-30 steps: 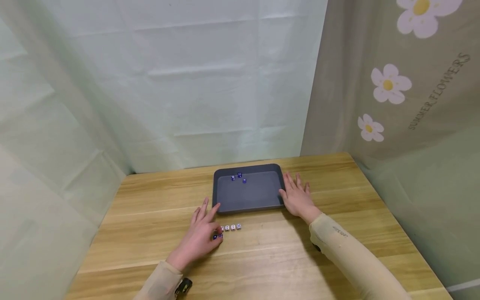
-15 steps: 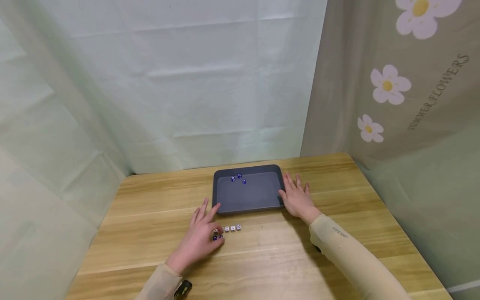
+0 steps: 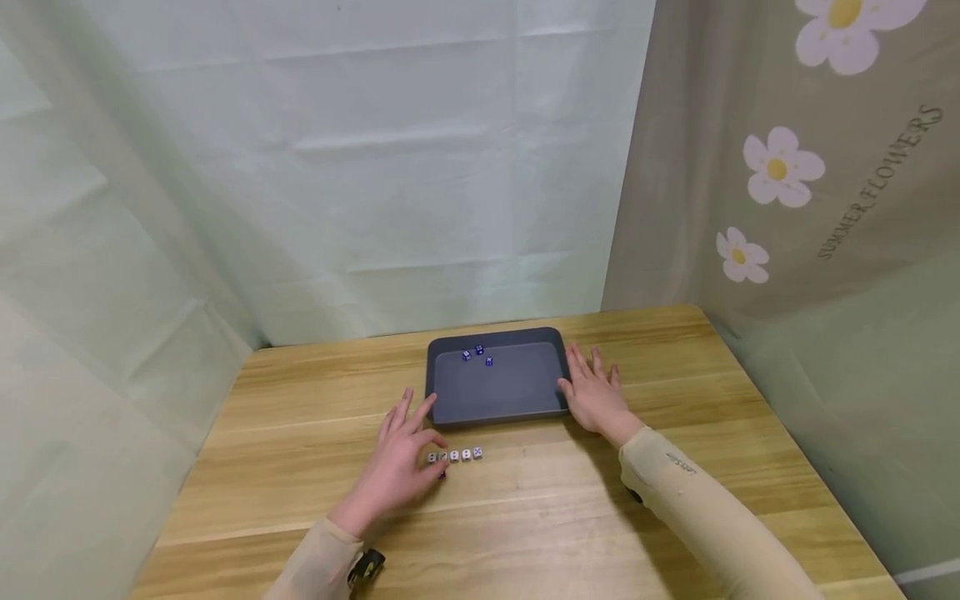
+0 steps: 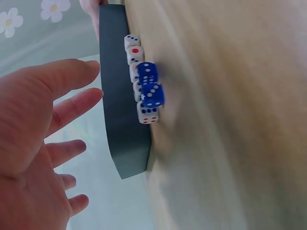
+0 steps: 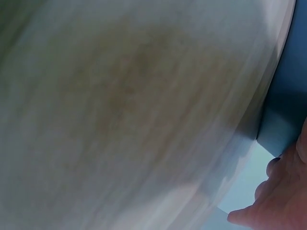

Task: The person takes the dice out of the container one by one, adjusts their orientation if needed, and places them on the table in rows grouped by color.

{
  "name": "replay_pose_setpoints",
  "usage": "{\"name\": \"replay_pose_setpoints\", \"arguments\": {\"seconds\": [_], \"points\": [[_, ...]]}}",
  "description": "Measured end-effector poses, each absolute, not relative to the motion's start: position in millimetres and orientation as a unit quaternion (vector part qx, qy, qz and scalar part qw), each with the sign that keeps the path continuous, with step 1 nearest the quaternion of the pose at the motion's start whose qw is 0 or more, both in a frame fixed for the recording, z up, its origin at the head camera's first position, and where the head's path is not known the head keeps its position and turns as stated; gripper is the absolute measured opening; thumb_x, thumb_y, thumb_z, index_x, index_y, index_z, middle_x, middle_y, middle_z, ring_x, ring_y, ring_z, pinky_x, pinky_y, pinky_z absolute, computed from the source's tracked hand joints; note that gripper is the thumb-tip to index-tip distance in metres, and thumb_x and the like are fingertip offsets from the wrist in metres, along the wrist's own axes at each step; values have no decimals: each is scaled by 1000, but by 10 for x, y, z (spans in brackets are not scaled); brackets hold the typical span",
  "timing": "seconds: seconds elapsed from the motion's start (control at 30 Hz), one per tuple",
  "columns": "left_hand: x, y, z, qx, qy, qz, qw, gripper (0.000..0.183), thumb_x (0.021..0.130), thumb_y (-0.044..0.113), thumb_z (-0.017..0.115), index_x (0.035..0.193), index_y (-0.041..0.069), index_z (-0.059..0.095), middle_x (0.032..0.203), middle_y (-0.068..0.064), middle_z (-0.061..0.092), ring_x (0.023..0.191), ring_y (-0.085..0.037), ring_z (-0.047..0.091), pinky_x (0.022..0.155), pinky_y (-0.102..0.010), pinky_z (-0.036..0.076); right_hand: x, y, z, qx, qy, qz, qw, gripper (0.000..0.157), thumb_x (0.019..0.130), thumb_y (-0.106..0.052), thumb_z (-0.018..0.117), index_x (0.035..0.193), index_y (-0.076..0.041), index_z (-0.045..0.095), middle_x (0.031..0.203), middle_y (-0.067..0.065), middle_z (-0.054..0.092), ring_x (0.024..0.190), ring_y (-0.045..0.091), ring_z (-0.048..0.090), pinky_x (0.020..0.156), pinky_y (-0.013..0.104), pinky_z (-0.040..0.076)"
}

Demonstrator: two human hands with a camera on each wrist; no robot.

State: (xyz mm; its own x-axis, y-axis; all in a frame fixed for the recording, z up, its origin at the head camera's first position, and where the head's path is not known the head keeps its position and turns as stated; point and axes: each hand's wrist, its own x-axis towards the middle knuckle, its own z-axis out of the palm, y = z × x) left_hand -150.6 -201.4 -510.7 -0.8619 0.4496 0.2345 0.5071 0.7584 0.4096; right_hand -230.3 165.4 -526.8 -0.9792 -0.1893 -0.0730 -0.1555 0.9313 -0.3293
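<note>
Blue dice (image 4: 152, 95), two of them, were placed on the table (image 3: 570, 508) along the near side of five white dice (image 3: 454, 456), apparently so that rows could be kept straight. Beside them the left hand (image 3: 396, 461) was held with thumb and fingers spread, nothing pinched. Beyond, three more blue dice (image 3: 489, 362) were contained in one tray (image 3: 504, 393), its right wall braced, presumably for steadiness, by the right hand (image 3: 594, 398), fingers extended.

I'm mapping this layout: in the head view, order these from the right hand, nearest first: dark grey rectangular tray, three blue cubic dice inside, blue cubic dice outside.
1. Tray, just left of the right hand.
2. Inside dice, toward tray's back left.
3. Outside dice, by the left hand.
</note>
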Motion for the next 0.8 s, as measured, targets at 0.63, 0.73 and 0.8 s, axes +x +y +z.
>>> {"name": "replay_pose_setpoints", "arguments": {"seconds": [0.63,0.73,0.8], "points": [[-1617,-1881,-4942,-252,-933,-251,53,8,93,27,86,97,25,79,169,-16,38,163,-41,6,124,-71,16,-2304,1661,-5283,-96,976,-182,71,70,117,-37,33,172,-7,1,180,13,2,162,47,1,125,72,6],[-1676,-1856,-4918,-255,-931,-257,51,7,94,27,85,98,24,79,168,-17,40,163,-42,8,123,-73,17,-2309,1653,-5283,-95,975,-186,72,69,118,-37,33,172,-7,2,180,14,2,162,47,1,125,71,6],[-1731,-1836,-4904,-256,-929,-262,47,7,95,27,84,98,23,79,168,-17,41,163,-43,8,122,-73,17,-2312,1646,-5279,-96,975,-190,69,69,117,-36,33,171,-6,3,180,15,3,162,48,2,125,72,6]]}}
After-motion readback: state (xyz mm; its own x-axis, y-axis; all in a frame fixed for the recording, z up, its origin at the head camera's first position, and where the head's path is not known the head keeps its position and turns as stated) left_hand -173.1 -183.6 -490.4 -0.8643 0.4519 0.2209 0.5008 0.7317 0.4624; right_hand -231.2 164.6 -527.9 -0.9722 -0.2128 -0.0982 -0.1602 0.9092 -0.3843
